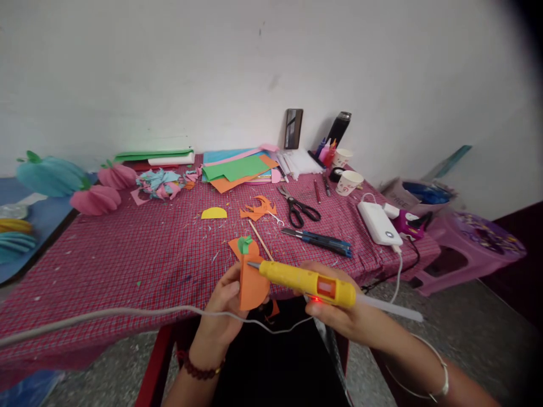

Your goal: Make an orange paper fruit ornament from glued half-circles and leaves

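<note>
Between the fingers of my left hand (224, 302) is an orange paper pumpkin (255, 285), folded in layers, with a curled green paper stem (244, 245) at its top. My right hand (339, 314) grips a yellow hot glue gun (292, 276), its red light lit and a clear glue stick protruding from the back. The gun's metal nozzle lies over the pumpkin's surface just below the stem; whether it touches I cannot tell. Just beyond the pumpkin lie a thin wooden stick (260, 239), orange paper scraps (259, 209) and a yellow paper half-circle (214, 213).
Black scissors (299, 206) and a blue utility knife (318, 240) lie on the checked tablecloth (169, 254). A white power bank (379, 223) stands at the right edge near paper cups (349, 182). Finished paper pumpkins (95, 200) sit at left. A white cord (148, 311) crosses in front.
</note>
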Action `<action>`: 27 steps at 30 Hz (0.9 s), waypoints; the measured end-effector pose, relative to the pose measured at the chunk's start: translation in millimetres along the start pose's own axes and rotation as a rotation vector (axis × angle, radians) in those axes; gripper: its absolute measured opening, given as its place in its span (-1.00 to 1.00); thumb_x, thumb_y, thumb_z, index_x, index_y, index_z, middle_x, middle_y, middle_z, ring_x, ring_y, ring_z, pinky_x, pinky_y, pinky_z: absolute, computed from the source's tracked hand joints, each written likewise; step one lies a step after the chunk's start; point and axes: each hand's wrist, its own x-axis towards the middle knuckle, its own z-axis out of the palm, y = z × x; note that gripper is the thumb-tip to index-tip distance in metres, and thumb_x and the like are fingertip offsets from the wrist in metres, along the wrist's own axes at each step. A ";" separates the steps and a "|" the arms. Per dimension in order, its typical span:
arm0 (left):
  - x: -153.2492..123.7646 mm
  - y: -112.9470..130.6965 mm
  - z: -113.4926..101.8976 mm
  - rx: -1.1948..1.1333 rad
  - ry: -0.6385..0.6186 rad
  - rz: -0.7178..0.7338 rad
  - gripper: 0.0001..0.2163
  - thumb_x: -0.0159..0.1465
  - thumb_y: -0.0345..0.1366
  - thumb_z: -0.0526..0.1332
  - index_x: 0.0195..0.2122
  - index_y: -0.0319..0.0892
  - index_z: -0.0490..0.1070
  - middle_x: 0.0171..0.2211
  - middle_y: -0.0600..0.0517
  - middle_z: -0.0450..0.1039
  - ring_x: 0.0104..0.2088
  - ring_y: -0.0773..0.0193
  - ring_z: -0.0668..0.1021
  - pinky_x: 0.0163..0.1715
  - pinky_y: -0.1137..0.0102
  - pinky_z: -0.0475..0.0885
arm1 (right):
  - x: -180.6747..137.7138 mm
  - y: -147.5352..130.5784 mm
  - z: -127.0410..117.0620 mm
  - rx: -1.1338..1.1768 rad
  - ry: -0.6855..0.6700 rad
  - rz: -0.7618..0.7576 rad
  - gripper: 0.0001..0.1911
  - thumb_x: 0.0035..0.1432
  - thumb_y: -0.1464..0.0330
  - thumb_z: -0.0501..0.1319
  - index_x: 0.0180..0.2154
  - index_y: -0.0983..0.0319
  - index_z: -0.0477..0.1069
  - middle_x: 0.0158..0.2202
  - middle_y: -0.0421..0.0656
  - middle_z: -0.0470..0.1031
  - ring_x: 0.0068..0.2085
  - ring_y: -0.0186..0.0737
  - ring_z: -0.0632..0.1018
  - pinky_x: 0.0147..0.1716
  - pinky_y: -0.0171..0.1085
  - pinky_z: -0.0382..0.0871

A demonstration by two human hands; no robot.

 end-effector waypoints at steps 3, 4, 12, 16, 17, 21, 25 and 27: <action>-0.7 -0.9 -0.1 -0.001 -0.005 -0.001 -0.67 0.00 -0.27 0.44 -0.17 -0.13 0.60 -0.30 0.03 0.64 -0.38 0.19 0.62 -0.42 0.36 0.59 | 1.4 -0.1 0.5 -0.008 0.003 -0.011 -0.73 0.30 0.13 0.13 -0.25 0.21 0.32 -0.36 -0.18 0.37 -0.36 -0.26 0.43 -0.38 -0.27 0.35; -0.7 -1.2 -0.2 0.000 -0.007 0.000 -0.67 0.00 -0.27 0.44 -0.17 -0.14 0.60 -0.30 0.03 0.64 -0.38 0.19 0.62 -0.41 0.36 0.59 | 1.8 0.0 0.4 -0.003 0.004 -0.017 -0.74 0.29 0.13 0.14 -0.26 0.20 0.32 -0.37 -0.18 0.37 -0.37 -0.26 0.43 -0.39 -0.27 0.35; -0.1 -1.5 -2.4 0.031 -0.038 -0.017 -0.72 0.05 -0.28 0.40 -0.18 -0.15 0.59 -0.32 -0.02 0.64 -0.39 0.16 0.63 -0.39 0.34 0.57 | 3.2 -1.0 0.5 -0.034 0.033 0.008 -0.79 0.25 0.15 0.17 -0.27 0.16 0.37 -0.39 -0.17 0.41 -0.39 -0.19 0.46 -0.42 -0.23 0.37; -0.4 -1.9 -3.7 0.035 -0.052 -0.021 -0.73 0.05 -0.27 0.40 -0.20 -0.17 0.59 -0.33 -0.03 0.64 -0.38 0.16 0.63 -0.38 0.34 0.57 | 2.9 0.6 1.4 -0.003 0.033 0.032 -0.77 0.23 0.13 0.17 -0.30 0.15 0.35 -0.40 -0.17 0.40 -0.40 -0.19 0.44 -0.45 -0.23 0.34; -0.6 -2.2 -4.0 0.034 -0.052 -0.020 -0.73 0.05 -0.27 0.40 -0.20 -0.17 0.60 -0.33 -0.02 0.64 -0.38 0.16 0.63 -0.38 0.35 0.57 | 2.8 1.1 1.6 0.005 0.031 0.034 -0.77 0.23 0.13 0.17 -0.31 0.15 0.34 -0.40 -0.17 0.39 -0.41 -0.19 0.43 -0.45 -0.23 0.33; -1.2 -3.1 -5.5 0.030 -0.032 -0.015 -0.72 0.04 -0.28 0.41 -0.19 -0.15 0.60 -0.29 -0.02 0.65 -0.37 0.15 0.64 -0.36 0.32 0.58 | 2.5 2.5 1.9 0.012 0.022 0.038 -0.78 0.24 0.14 0.16 -0.31 0.15 0.33 -0.40 -0.18 0.38 -0.41 -0.21 0.43 -0.45 -0.24 0.32; -1.0 -2.3 -5.4 0.024 -0.039 -0.012 -0.72 0.04 -0.27 0.41 -0.18 -0.15 0.60 -0.30 -0.02 0.65 -0.37 0.14 0.64 -0.36 0.32 0.59 | 1.6 3.2 2.3 0.010 0.019 0.041 -0.83 0.24 0.20 0.17 -0.29 0.16 0.33 -0.39 -0.19 0.39 -0.41 -0.23 0.43 -0.44 -0.26 0.32; -1.2 -1.8 -4.9 0.025 -0.046 -0.010 -0.73 0.05 -0.27 0.41 -0.19 -0.15 0.60 -0.31 -0.02 0.65 -0.37 0.14 0.64 -0.35 0.33 0.59 | 1.3 3.7 2.3 0.018 0.013 0.055 -0.83 0.23 0.20 0.18 -0.29 0.17 0.33 -0.39 -0.19 0.38 -0.41 -0.22 0.43 -0.45 -0.25 0.31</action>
